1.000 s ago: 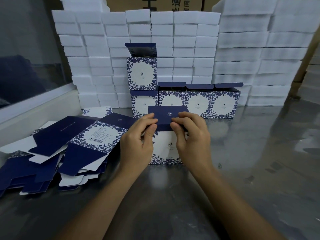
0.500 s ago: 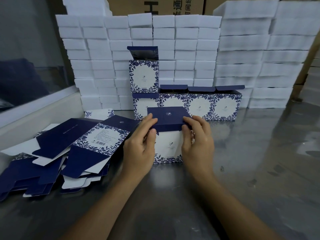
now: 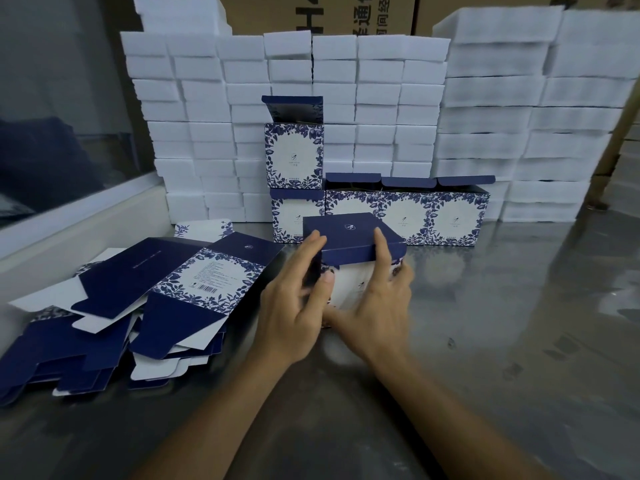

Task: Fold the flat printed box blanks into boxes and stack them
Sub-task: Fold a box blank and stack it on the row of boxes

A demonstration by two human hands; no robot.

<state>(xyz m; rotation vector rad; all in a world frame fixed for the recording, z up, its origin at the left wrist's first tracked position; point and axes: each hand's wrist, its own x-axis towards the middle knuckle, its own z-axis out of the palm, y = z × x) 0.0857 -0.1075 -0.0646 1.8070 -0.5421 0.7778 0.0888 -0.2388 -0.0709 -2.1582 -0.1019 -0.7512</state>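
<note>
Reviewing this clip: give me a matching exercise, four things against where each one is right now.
Things:
1. box in the hands
2. flat blanks
3. upper box
4. white foam blocks

Places:
A. heaped at the left of the table
B. stacked against the back
C. between both hands
D. on top of the row's left end

Pairs: 1-C, 2-A, 3-D, 4-B

The tabletop (image 3: 519, 341) is scuffed, reflective metal. The box (image 3: 349, 237) and blanks (image 3: 194, 282) are smooth matt card. White foam blocks (image 3: 381, 98) look soft.
</note>
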